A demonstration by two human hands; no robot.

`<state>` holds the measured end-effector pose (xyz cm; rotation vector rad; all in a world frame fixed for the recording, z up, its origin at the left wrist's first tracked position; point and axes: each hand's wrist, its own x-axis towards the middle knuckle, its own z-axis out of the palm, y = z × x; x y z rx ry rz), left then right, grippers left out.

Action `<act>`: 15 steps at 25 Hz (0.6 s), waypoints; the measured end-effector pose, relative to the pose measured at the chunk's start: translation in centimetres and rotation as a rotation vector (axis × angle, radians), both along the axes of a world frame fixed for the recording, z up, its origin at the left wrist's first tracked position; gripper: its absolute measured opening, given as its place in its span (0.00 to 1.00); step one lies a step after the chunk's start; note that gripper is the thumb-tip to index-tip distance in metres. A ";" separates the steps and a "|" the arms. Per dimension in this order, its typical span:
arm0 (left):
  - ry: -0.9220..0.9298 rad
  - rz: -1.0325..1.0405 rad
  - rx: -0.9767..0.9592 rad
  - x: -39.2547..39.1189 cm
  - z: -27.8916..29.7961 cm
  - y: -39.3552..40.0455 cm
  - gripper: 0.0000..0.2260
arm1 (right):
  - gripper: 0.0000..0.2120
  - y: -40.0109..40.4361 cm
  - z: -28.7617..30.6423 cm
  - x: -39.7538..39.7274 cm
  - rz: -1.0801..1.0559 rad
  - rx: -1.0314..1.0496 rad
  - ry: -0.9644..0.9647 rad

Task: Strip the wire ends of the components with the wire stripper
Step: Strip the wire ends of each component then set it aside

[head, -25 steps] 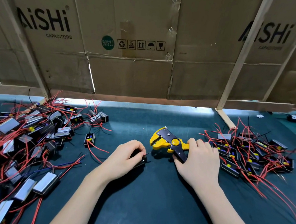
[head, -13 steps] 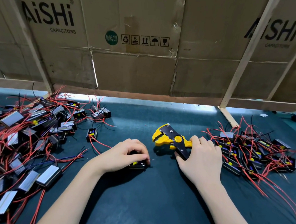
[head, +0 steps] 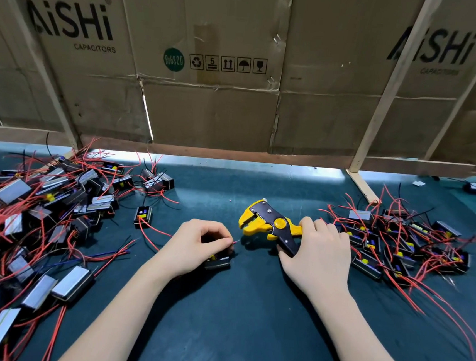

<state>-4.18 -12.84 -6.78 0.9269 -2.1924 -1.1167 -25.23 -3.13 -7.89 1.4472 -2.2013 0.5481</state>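
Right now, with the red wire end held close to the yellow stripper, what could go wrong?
1. The left hand pinches the thin red wire very near its tip, so the fingers may get nipped by the yellow and black wire stripper.
2. The right hand grips only the handles' ends; the tool may twist.
3. The tip sits below the jaws, so it may miss them.

Two forearms come into the picture from the lower edge, and both are bare up to the place where the picture cuts them, so no sleeve is visible on them. The left hand (head: 196, 243) and the right hand (head: 321, 255) wear no gloves. The wrists are slim and carry no watch, and the fingers carry no ring.
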 end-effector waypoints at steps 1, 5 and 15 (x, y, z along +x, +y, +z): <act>-0.002 0.027 -0.028 0.0 0.0 0.0 0.08 | 0.21 0.0 0.0 0.1 0.004 -0.011 0.007; -0.015 0.077 -0.193 -0.3 0.2 0.3 0.06 | 0.22 -0.1 0.0 0.2 0.009 -0.036 0.045; -0.003 0.138 -0.355 -0.9 -0.3 0.7 0.04 | 0.24 -0.3 -0.2 0.5 0.075 -0.125 0.088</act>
